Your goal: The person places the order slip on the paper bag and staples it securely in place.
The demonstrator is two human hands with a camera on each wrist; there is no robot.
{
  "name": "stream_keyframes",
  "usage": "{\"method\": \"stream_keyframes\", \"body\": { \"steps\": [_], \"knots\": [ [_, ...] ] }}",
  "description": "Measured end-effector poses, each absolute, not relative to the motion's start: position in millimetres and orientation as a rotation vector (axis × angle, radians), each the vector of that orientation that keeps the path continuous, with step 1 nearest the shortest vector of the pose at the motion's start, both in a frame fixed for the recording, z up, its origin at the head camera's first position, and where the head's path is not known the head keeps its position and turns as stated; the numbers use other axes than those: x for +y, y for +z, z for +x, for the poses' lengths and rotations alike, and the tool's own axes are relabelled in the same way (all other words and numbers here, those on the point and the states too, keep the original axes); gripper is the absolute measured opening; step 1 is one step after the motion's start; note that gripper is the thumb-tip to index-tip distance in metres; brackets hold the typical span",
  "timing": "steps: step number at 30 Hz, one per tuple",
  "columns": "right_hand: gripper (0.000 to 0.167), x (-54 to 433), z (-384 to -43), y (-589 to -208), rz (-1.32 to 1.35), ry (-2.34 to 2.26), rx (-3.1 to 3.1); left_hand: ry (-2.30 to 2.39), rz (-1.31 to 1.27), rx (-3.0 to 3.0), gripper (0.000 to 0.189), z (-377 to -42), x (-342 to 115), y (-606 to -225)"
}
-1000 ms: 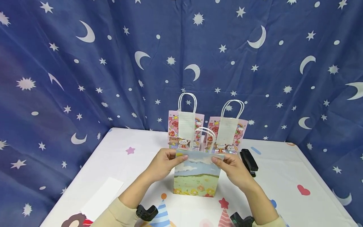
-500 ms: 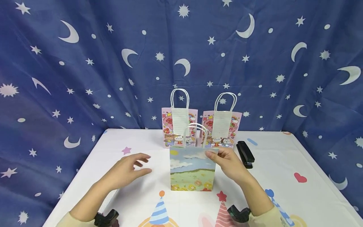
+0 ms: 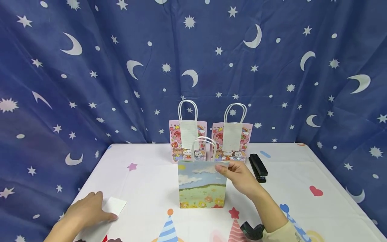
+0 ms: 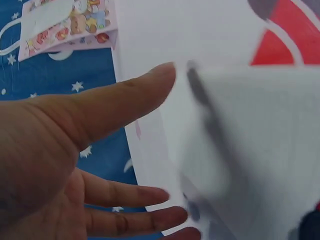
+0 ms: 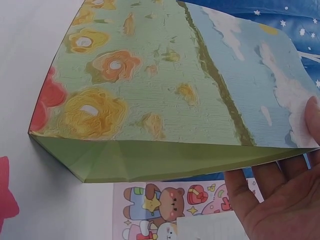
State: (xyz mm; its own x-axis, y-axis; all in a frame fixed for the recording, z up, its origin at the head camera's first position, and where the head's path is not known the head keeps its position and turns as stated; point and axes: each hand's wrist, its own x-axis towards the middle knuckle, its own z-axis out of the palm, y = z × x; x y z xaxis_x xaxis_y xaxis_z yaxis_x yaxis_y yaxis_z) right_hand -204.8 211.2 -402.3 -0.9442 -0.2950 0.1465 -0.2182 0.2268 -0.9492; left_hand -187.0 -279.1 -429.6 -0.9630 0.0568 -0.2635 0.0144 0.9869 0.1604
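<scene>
A small paper gift bag [image 3: 202,188] printed with sky, hill and flowers stands upright at the table's middle, white twisted handles up. My right hand [image 3: 242,178] pinches its top right edge, thumb in front; the right wrist view shows the other fingers [image 5: 265,187] behind the bag's rear side. My left hand [image 3: 87,211] is over a white paper strip [image 3: 116,205] at the table's left front, thumb and fingers spread apart. In the left wrist view the thumb [image 4: 135,95] points toward the strip's edge; whether it touches is unclear.
Two pink cartoon gift bags [image 3: 175,134] [image 3: 246,134] stand behind, each with a white paper slip [image 3: 232,137] on its front. A black stapler [image 3: 258,168] lies right of them. The patterned white tablecloth [image 3: 145,188] meets a blue star-and-moon curtain [image 3: 193,50].
My left hand has let go of the bag's left edge and moved left and nearer, over the white paper strip. The right hand still pinches the bag. The head view has shifted slightly.
</scene>
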Motion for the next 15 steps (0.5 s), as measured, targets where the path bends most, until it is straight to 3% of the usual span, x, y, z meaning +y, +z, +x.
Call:
{"method": "stream_keyframes", "body": {
  "steps": [15],
  "knots": [
    [0.029, 213.4, -204.5, -403.5, -0.511, -1.836, 2.39, 0.504, 0.037, 2.779, 0.052, -190.3, -288.4, -441.1]
  ]
}}
